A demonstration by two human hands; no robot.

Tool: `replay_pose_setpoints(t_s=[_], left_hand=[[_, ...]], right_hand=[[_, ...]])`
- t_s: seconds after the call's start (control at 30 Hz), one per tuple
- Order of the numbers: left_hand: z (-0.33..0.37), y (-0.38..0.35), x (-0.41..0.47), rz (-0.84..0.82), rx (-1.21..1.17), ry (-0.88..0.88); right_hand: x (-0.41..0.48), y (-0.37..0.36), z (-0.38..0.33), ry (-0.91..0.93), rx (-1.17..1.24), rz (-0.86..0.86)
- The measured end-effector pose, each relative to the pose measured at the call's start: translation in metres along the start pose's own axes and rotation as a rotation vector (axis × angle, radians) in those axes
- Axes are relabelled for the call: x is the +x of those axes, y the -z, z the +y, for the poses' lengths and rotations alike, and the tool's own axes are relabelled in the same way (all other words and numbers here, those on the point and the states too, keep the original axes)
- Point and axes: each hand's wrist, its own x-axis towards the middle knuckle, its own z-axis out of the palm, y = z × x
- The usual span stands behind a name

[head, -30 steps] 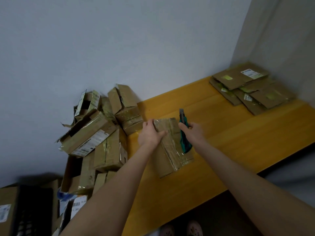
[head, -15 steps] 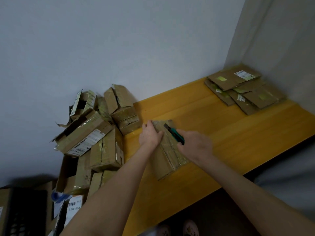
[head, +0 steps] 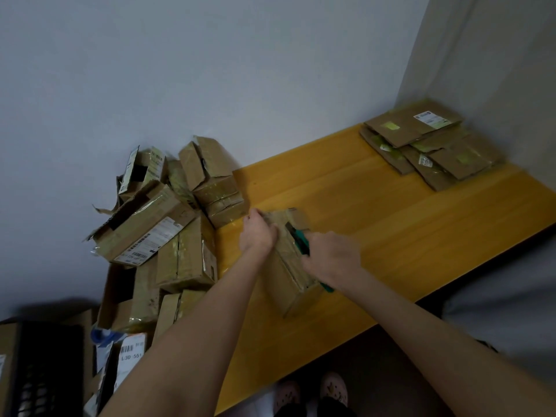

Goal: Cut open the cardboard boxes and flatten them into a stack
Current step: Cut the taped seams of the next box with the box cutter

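Holding a taped cardboard box (head: 287, 285) on the near-left part of the yellow table (head: 406, 236), its long axis running from near to far. Gripping a green knife (head: 301, 243) in the right hand (head: 331, 257), fingers clenched round the handle, the blade end pointing to the far side along the taped top of the box. Steadying the far end with the left hand (head: 257, 233), fingers curled over the left edge, just left of the blade and farther away than the right hand. Probably calls for a cut pulled toward the near end, along the long axis and away from the left hand. Farther left, a pile of uncut boxes (head: 168, 230) against the wall. At the far right corner, a stack of flattened boxes (head: 421, 142).
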Motion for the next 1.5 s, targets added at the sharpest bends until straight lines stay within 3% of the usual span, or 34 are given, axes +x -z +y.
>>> replay_pose_setpoints(t_s=[0.17, 0.27, 0.37, 0.53, 0.67, 0.8, 0.93, 1.07, 1.17, 1.3, 1.37, 1.5], left_hand=[[-0.012, 0.001, 0.003, -0.122, -0.119, 0.103], [-0.016, -0.001, 0.001, -0.190, -0.235, 0.161], [-0.019, 0.001, 0.003, -0.116, -0.276, 0.171], [-0.021, 0.017, 0.010, 0.068, -0.278, 0.187], [-0.036, 0.019, 0.015, -0.024, 0.075, 0.150], [-0.041, 0.017, 0.017, -0.156, 0.036, -0.201], [-0.043, 0.018, 0.014, -0.352, 0.199, -0.276], [-0.048, 0.016, 0.007, -0.262, 0.277, -0.253], [-0.050, 0.012, 0.004, -0.197, 0.209, -0.182], [-0.056, 0.012, 0.006, 0.002, 0.053, -0.101], [-0.059, 0.014, 0.008, 0.022, -0.004, -0.072], [-0.059, 0.011, 0.011, -0.045, -0.036, 0.030]], right_hand=[[0.022, -0.015, 0.017, -0.138, 0.503, 0.052], [0.037, -0.027, 0.010, -0.178, 0.727, -0.007], [0.050, -0.029, -0.002, -0.178, 1.041, -0.017], [0.083, 0.001, -0.022, -0.060, 1.108, 0.068], [0.085, -0.003, -0.014, -0.039, 0.906, 0.075], [0.072, -0.010, 0.016, 0.079, 0.587, 0.150], [0.066, -0.011, 0.025, 0.094, 0.339, 0.213], [0.064, -0.025, 0.022, -0.038, 0.286, 0.137], [0.066, -0.042, 0.022, -0.158, 0.607, 0.047], [0.076, -0.044, 0.011, -0.114, 0.899, 0.120], [0.081, -0.035, 0.005, -0.102, 0.864, 0.132], [0.075, -0.020, 0.002, -0.001, 0.481, 0.170]])
